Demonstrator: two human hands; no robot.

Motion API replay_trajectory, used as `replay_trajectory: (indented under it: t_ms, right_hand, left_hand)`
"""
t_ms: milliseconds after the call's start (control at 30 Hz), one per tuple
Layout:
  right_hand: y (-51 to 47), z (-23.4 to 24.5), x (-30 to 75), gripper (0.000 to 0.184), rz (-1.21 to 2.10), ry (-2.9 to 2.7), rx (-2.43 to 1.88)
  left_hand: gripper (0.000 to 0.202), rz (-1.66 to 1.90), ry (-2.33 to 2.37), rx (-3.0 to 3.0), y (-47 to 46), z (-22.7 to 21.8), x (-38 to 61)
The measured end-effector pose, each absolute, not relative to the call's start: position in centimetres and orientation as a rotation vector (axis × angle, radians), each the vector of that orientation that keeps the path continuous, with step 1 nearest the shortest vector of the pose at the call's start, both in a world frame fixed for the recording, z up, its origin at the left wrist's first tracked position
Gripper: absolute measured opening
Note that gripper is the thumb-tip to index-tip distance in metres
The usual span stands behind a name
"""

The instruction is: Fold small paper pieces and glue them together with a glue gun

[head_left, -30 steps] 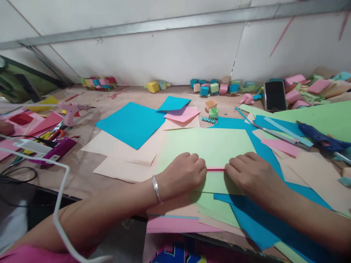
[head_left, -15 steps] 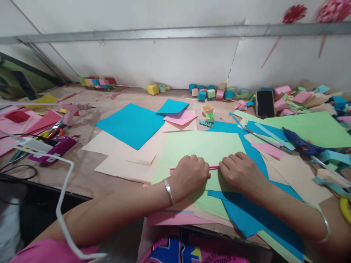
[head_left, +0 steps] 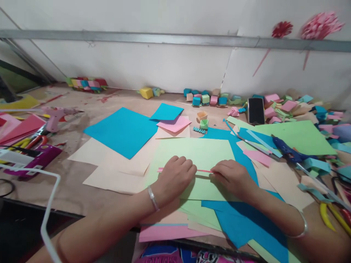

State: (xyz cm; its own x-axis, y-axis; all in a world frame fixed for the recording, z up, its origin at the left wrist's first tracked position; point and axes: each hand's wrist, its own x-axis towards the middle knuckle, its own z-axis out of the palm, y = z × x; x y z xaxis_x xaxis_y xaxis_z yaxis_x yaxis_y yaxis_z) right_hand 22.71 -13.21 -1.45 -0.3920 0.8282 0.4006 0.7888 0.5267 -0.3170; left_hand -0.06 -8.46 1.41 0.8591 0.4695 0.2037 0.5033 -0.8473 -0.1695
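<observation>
A thin pink paper strip (head_left: 204,171) stretches sideways above a light green sheet (head_left: 216,149). My left hand (head_left: 177,176) is closed around the strip, and a short pink end pokes out to its left. At the strip's right end, my right hand (head_left: 233,178) pinches it between thumb and fingers. Both wrists wear a silver bangle. Beneath the green sheet lie a blue sheet (head_left: 246,219) and a pink sheet (head_left: 164,233) near the table's front edge. The parts of the strip inside my fingers are hidden.
To the left are a pink glue gun (head_left: 53,118), a purple device (head_left: 41,159) and a white cable (head_left: 51,197). A phone (head_left: 256,110) stands near paper pieces at the back right. A blue glue gun (head_left: 290,149) and yellow-handled scissors (head_left: 327,217) lie right. Small paper boxes (head_left: 205,98) line the wall.
The gap between my hands has widened, and more of the pink strip shows between them. My right hand's fingers have shifted to a pinch. The view has turned slightly right.
</observation>
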Motion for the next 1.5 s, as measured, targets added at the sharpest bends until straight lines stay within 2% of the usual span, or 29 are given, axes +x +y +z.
replay_trajectory:
  t_ms: [233,367,567,800,933,1033,1167,1300,1400,1500]
  right_hand:
    - [-12.9,-0.3,22.8,0.010,0.537,-1.973,-1.390]
    - [-12.7,-0.4,23.1,0.021,0.501,-1.909,-1.362]
    - [-12.2,-0.6,23.8,0.004,0.450,-2.006,-1.181]
    - [-11.8,-0.7,23.7,0.015,0.380,-2.055,-1.160]
    - [-12.1,-0.3,23.6,0.019,0.529,-1.941,-1.220]
    - [-12.4,0.0,23.6,0.013,0.657,-1.820,-1.342]
    - [-12.2,0.2,23.5,0.029,0.717,-1.864,-1.374]
    - [-12.1,0.2,23.4,0.026,0.750,-1.956,-1.370]
    - [-12.2,0.0,23.3,0.015,0.740,-1.980,-1.356]
    - [-12.5,-0.4,23.3,0.019,0.615,-2.044,-1.326]
  left_hand:
    - [0.010,-0.276,-0.709,-3.005,-7.9,1.0,-0.7]
    - [0.013,-0.296,-0.847,-3.056,-7.3,0.9,-1.1]
    - [0.022,-0.370,-1.030,-3.138,-6.9,1.3,-1.4]
    - [0.019,-0.397,-1.009,-3.139,-6.9,1.2,-1.6]
    - [0.020,-0.445,-0.955,-3.127,-7.1,1.2,-1.6]
    - [0.021,-0.495,-0.924,-3.122,-7.1,1.1,-1.7]
    - [0.021,-0.546,-0.827,-3.044,-7.1,1.1,-1.6]
    - [0.022,-0.526,-0.724,-2.975,-7.3,1.2,-1.3]
    - [0.019,-0.504,-0.711,-3.000,-7.5,0.9,-1.2]
    - [0.017,-0.480,-0.801,-3.082,-7.5,0.6,-1.3]
